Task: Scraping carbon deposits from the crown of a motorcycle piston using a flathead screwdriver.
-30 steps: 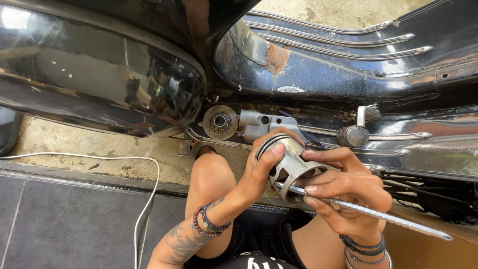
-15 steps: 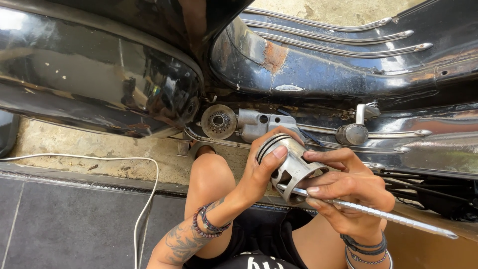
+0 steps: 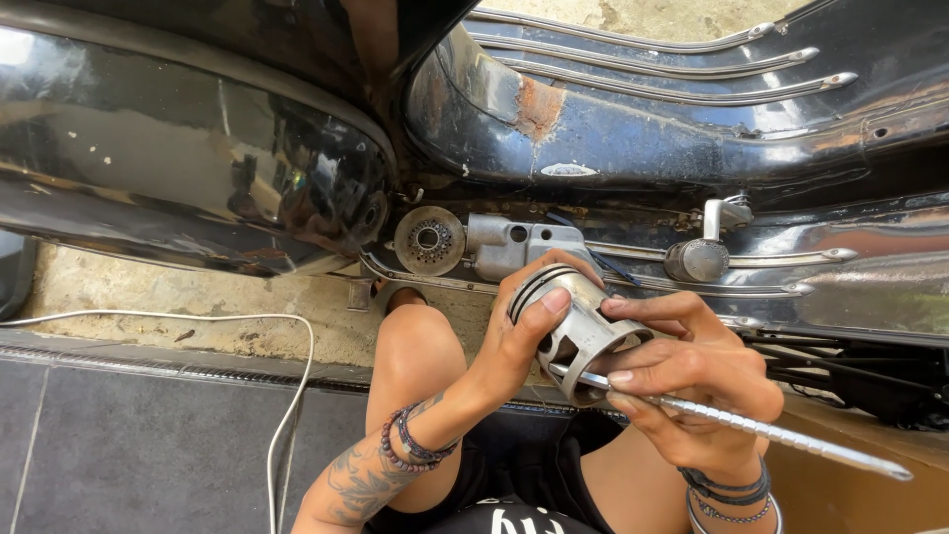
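The piston [image 3: 573,321] I hold is shiny silver with two black rings. My rod [image 3: 751,430] is silver too. The scooter body [image 3: 198,158] is black with an orange rust spot [image 3: 539,104]. The cable [image 3: 287,396] is white.

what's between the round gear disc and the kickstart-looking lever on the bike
In the head view, a grey cast metal housing sits between the disc and the lever.

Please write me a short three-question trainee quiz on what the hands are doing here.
1. True or false: the left hand grips the silver piston.
2. What does the right hand hold? A) a thin metal rod B) a hammer C) a rag
3. On which side of the picture does the white cable lie on the ground?

Key: 1 true; 2 A; 3 the left.
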